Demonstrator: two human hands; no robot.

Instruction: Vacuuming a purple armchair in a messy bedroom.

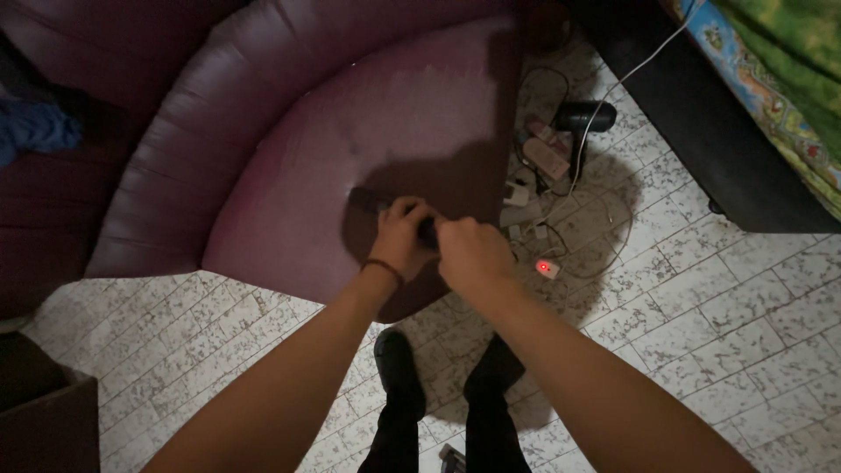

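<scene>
Both hands meet over the front of the maroon seat cushion (350,131) of a padded armchair, the left hand (399,236) curled round a slim dark object (368,201) that pokes out up and to the left, its shape too shadowed to name; the right hand (473,254) is closed over the other end, which is hidden from view. It looks small, stiff and light, the sort of thing best gripped round its middle with the fingers, and probably smooth enough to slip. The cushion is soft and broad with open room to the left; its right edge drops straight to the tiled floor (701,307), where a tangle of cables (604,219), a power strip with a red light (547,267) and a dark hair dryer (585,116) lie close by.
</scene>
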